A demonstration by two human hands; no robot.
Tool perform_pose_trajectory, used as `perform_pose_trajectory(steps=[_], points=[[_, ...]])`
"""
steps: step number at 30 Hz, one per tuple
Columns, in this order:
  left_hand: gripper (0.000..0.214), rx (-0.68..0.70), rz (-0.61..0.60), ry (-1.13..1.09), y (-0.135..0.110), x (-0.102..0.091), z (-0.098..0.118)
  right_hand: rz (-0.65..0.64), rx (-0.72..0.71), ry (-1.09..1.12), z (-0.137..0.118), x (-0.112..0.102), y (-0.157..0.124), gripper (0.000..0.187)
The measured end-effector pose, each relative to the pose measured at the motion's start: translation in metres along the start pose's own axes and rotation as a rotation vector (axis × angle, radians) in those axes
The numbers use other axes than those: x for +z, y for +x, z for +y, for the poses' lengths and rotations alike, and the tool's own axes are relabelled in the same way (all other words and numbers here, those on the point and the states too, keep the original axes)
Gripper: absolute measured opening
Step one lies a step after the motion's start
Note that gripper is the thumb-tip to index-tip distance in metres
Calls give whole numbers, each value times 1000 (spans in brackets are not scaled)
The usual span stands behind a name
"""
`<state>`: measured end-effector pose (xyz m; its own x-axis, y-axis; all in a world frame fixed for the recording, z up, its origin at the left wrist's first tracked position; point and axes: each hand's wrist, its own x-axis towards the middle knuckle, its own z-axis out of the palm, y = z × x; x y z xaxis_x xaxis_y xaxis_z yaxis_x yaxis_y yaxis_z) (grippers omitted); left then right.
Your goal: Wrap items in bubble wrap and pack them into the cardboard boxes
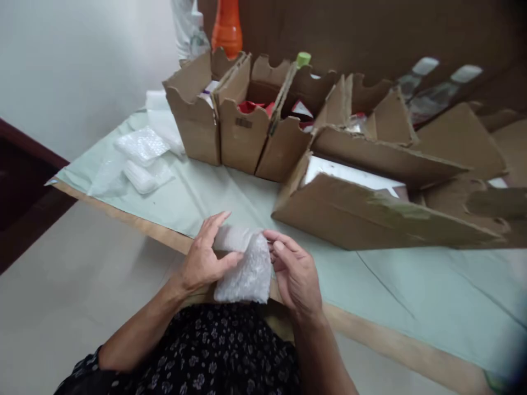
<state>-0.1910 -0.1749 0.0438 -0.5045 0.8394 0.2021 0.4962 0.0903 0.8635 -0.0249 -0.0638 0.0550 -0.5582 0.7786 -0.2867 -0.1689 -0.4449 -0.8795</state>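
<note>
A small bundle of white bubble wrap point(247, 271) rests at the near edge of the table, over my lap. My left hand point(203, 258) grips its left side, thumb pressed across the wrap and fingers curled over the top. My right hand point(294, 271) pinches the wrap's upper right edge between thumb and fingertips. What is inside the wrap is hidden.
A pale green sheet point(411, 285) covers the table. A row of open cardboard boxes point(242, 131) with red and white contents stands at the back, and a long cardboard box point(370, 214) lies tilted at right. More bubble-wrapped packets point(142, 159) lie far left. An orange bottle point(226, 27) stands behind.
</note>
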Motion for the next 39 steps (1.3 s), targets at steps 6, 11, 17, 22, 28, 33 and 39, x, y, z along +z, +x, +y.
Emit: perform_pose_trajectory(steps=[6,11,17,22,28,33,39], points=[[43,-115,56,-102,-2,34,32,-41,-201,-274,2,-42,-35,82],[54,-361,-73,-333,2,41,33,4,-142,-479,2,-81,-60,62],[63,-241,57,-144,6,44,21,246,-196,-341,-3,-113,-60,35],[40,164,90,223,-11,64,38,268,-206,-441,0,-118,-50,36],[40,213,-88,546,-15,94,27,285,-194,-513,11,-123,-54,52],[42,64,-86,236,-2,79,15,314,-219,-556,12,-128,-56,50],[48,-199,-22,-88,16,43,20,435,-300,-520,-19,-139,-58,50]])
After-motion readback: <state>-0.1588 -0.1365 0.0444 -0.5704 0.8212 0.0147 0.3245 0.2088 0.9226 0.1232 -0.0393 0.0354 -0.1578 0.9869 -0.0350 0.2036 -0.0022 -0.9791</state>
